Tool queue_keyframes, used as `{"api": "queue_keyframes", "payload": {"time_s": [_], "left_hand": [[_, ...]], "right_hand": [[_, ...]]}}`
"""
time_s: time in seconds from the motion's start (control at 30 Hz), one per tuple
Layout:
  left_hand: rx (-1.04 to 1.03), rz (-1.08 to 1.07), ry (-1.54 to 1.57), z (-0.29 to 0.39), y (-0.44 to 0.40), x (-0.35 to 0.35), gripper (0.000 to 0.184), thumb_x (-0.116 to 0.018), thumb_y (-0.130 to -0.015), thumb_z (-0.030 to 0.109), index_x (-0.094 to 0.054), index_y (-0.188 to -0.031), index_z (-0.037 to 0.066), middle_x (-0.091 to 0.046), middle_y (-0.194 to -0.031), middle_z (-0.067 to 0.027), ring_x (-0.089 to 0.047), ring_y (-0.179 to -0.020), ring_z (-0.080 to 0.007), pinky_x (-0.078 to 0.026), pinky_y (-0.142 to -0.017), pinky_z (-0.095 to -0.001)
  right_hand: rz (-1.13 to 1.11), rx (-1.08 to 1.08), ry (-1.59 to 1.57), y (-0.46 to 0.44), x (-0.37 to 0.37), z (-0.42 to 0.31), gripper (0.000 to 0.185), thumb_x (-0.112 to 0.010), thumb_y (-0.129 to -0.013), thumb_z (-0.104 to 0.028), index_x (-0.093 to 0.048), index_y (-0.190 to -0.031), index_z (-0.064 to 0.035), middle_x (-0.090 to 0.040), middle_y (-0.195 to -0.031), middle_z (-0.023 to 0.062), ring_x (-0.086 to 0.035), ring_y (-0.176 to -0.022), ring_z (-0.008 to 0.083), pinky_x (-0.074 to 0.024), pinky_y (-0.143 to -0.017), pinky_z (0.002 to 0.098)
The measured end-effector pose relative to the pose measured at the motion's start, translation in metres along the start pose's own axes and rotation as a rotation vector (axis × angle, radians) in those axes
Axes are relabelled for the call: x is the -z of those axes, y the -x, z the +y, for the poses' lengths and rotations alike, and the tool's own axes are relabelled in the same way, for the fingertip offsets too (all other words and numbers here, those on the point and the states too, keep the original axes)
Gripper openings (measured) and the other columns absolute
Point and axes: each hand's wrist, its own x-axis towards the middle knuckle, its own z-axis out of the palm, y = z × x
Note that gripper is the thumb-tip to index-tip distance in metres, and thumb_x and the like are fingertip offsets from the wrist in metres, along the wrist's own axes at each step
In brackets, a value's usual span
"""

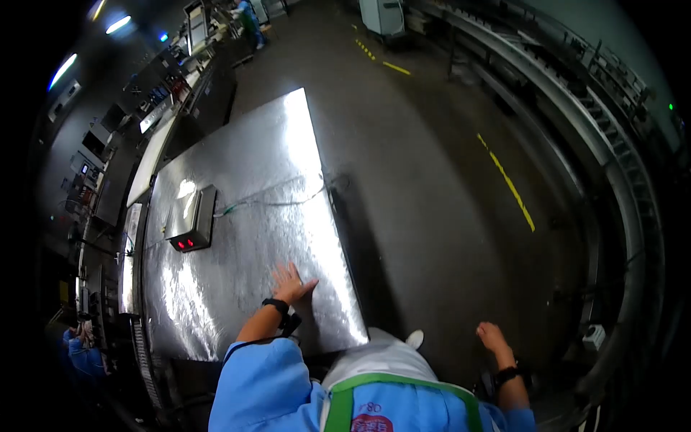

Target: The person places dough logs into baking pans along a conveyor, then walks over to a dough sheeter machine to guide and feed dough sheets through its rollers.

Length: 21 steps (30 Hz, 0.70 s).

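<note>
My left hand (290,283) is over the near part of a shiny metal table (248,277), fingers spread and holding nothing. It looks laid flat on the surface, with a dark band round the wrist. To its upper left stands a metal box (193,216) with two red lights on its front face. A thin cable (266,203) runs from the box across the tabletop to the far right edge. My right hand (491,337) hangs in the air right of my body, over the floor. Its fingers are curled closed, with no object showing in them.
A long curved conveyor or rail (612,137) runs along the right side. Yellow floor tape (511,189) marks the dark floor (439,194). A pale cabinet (382,18) stands at the far end. Machinery lines the left, with one person (250,21) far off and another (85,353) at lower left.
</note>
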Motion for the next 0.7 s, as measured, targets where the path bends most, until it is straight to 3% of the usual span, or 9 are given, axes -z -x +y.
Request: {"api": "queue_keyframes", "payload": {"time_s": [0.13, 0.27, 0.33, 0.6, 0.7], "left_hand": [[0.029, -0.089, -0.007, 0.004, 0.007, 0.011, 0.110, -0.049, -0.061, 0.071, 0.007, -0.133, 0.010, 0.014, -0.135, -0.0221, 0.013, -0.123, -0.0420, -0.006, -0.092, -0.0617], [0.055, -0.078, -0.030, 0.009, 0.012, 0.012, 0.108, -0.048, -0.063, 0.070, 0.006, -0.133, 0.009, 0.013, -0.135, -0.0223, 0.011, -0.124, -0.0418, -0.007, -0.092, -0.0618], [0.044, -0.054, -0.050, 0.007, 0.013, 0.008, 0.107, -0.048, -0.063, 0.069, 0.006, -0.133, 0.008, 0.014, -0.135, -0.0222, 0.011, -0.124, -0.0420, -0.007, -0.092, -0.0617], [0.086, 0.016, -0.020, 0.003, 0.006, 0.001, 0.106, -0.047, -0.064, 0.069, 0.004, -0.133, 0.007, 0.011, -0.135, -0.0235, 0.012, -0.123, -0.0420, -0.005, -0.091, -0.0628], [0.210, 0.070, 0.007, 0.029, -0.004, -0.003, 0.095, -0.043, -0.071, 0.064, 0.004, -0.133, 0.010, 0.009, -0.136, -0.0239, 0.008, -0.123, -0.0432, -0.008, -0.092, -0.0610]], "right_hand": [[0.003, -0.139, -0.012, 0.004, 0.037, -0.003, 0.018, -0.045, -0.081, -0.017, -0.055, -0.083, -0.0016, -0.055, -0.086, 0.0175, -0.051, -0.084, 0.0360, -0.0412, -0.073, 0.0418], [0.020, -0.134, 0.019, -0.005, 0.052, 0.027, 0.018, -0.045, -0.081, -0.018, -0.054, -0.084, -0.0025, -0.055, -0.087, 0.0171, -0.051, -0.084, 0.0354, -0.0411, -0.074, 0.0415], [-0.079, -0.145, 0.035, -0.018, 0.071, 0.035, 0.019, -0.044, -0.082, -0.019, -0.054, -0.087, -0.0031, -0.055, -0.088, 0.0169, -0.051, -0.085, 0.0344, -0.0409, -0.074, 0.0413], [-0.096, -0.112, 0.120, -0.143, 0.126, 0.060, 0.021, -0.042, -0.082, -0.021, -0.055, -0.085, -0.0058, -0.057, -0.092, 0.0140, -0.051, -0.090, 0.0325, -0.0404, -0.076, 0.0405], [-0.306, -0.157, 0.123, -0.214, 0.137, 0.072, 0.022, -0.045, -0.079, -0.023, -0.057, -0.086, -0.0061, -0.057, -0.096, 0.0119, -0.051, -0.092, 0.0303, -0.0401, -0.078, 0.0401]]}}
